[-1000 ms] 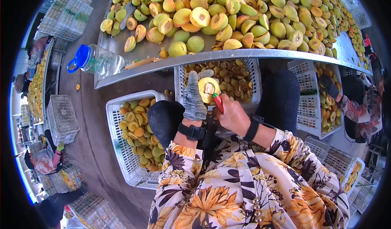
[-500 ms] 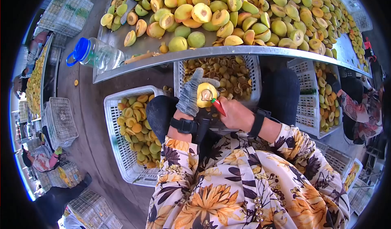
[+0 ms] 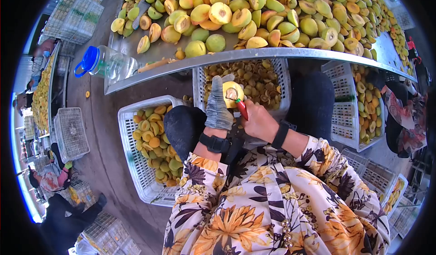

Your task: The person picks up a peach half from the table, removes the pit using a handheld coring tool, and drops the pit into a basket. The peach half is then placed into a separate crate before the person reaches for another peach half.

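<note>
My left hand [image 3: 219, 106], in a grey knit glove, holds a cut peach half [image 3: 233, 89] with the cut face toward me. A brown stone or stone hollow shows in its middle. Bare and closed, my right hand [image 3: 261, 121] grips a small pitting knife [image 3: 242, 109] with a red handle and a green collar. The knife's tip end meets the lower edge of the stone area; its blade is hardly visible. Both hands are above a white crate [image 3: 196, 85] of peach scraps, between my knees.
A metal-rimmed table [image 3: 272, 53] ahead bears piled peach halves [image 3: 309, 26] and a blue-capped water bottle [image 3: 106, 62]. White crates of peaches stand at left [image 3: 131, 164] and right [image 3: 340, 123]. Co-workers sit at far left [image 3: 52, 180] and right [image 3: 404, 114].
Both hands, with the peach half and the knife, have shifted slightly up and away from me. My left hand has turned more upright, and the peach half has tilted a little.
</note>
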A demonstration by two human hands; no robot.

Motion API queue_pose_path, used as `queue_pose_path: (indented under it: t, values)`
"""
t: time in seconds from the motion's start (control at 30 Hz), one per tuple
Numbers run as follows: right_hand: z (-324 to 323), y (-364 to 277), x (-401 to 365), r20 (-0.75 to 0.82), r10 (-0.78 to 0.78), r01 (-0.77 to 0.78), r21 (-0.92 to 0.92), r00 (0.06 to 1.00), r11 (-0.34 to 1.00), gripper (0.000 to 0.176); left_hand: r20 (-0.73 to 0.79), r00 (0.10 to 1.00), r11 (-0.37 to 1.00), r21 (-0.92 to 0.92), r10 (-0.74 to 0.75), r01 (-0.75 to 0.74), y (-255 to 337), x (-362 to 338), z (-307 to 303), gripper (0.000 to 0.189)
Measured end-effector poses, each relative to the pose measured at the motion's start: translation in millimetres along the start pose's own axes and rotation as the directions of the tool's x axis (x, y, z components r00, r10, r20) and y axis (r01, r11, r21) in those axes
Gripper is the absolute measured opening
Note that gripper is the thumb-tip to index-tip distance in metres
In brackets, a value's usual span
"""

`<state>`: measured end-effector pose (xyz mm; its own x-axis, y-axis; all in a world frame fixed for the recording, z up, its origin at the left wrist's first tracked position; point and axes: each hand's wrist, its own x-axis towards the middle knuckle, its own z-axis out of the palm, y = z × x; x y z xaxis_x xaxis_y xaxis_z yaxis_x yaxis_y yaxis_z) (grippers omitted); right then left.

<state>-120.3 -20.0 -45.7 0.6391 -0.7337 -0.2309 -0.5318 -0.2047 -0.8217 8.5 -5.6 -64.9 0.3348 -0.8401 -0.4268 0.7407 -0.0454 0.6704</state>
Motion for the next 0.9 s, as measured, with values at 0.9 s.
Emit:
queue_pose_path:
  t: [0.9]
  values:
    - [-22,-21,-1,-0.025,-0.228,0.221,-0.167,0.973,0.961,0.030,0.132,0.991,0.980,-0.197,0.013,0.013,15,17,-16,0.041]
